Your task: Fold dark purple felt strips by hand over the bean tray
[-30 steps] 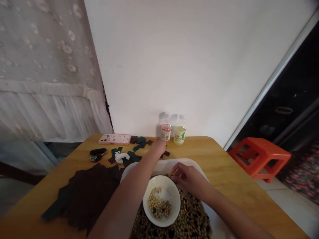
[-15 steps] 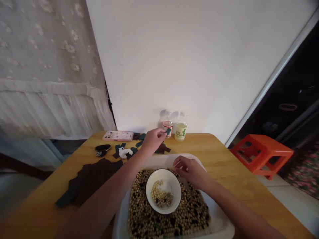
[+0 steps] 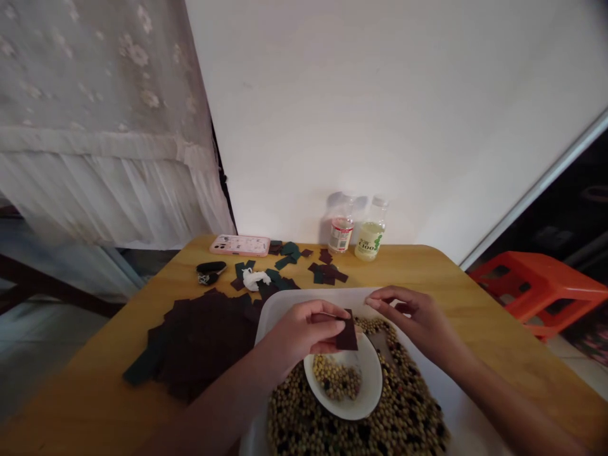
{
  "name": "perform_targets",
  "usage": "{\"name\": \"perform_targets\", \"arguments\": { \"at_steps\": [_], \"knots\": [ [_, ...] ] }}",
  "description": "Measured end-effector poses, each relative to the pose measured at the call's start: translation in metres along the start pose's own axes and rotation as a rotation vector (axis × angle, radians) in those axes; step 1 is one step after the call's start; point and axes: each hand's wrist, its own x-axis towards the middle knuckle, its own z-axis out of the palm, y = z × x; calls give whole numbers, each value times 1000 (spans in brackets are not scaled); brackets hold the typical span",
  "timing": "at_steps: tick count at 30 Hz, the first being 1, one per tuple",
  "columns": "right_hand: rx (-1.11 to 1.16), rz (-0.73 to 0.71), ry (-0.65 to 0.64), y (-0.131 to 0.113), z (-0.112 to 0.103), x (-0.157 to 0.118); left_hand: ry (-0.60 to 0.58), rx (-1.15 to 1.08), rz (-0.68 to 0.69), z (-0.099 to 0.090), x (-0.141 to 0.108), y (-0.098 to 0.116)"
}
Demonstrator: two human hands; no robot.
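My left hand (image 3: 304,329) pinches a small dark brown rectangular piece (image 3: 348,335) over the far side of a white bowl (image 3: 372,380). Pale beads or beans (image 3: 339,380), with a few dark ones, lie in this bowl. It rests on a bed of similar pale and black grains (image 3: 413,411) inside a white tray (image 3: 280,301). Near the tray's far right side, my right hand (image 3: 418,316) is raised with thumb and forefinger closed together. Whatever sits between those fingertips is too small to make out.
Dark brown and green pieces (image 3: 204,335) are heaped left of the tray, with smaller groups (image 3: 325,272) behind it. A pink phone (image 3: 240,245), black clippers (image 3: 210,271), crumpled white tissue (image 3: 255,278) and two bottles (image 3: 341,234) (image 3: 370,237) stand or lie farther back. An orange stool (image 3: 546,285) is at right.
My left hand has come back from beside the bottles to above the bowl. It held a green piece; now a brown one shows in it. The view has shifted slightly.
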Motion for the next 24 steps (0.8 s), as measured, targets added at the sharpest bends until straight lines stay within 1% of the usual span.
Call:
{"name": "perform_targets", "arguments": {
  "at_steps": [4, 6, 8, 10, 12, 17, 21, 24],
  "knots": [
    [77, -172, -78, -14, 0, -6, 25, 12, -10, 0, -1, -3],
    [84, -220, -140, -19, 1, -9, 7, 15, -22, 0, -1, -6],
    [76, -255, -195, -22, 3, -12, -40, 25, -41, 0, 0, -7],
    [65, -275, -223, -22, 4, -12, -61, 29, -53, 0, 0, -7],
    [58, -278, -221, -20, 5, -12, -69, 1, -68, -1, 0, -6],
    [51, -254, -180, -16, 5, -11, -175, -103, -87, -2, -1, -4],
    [6, -252, -124, -17, 5, -13, -182, -87, -93, -3, -1, -5],
    [-29, -269, -113, -20, 5, -14, -196, -62, -95, -2, -1, -6]
  ]
}}
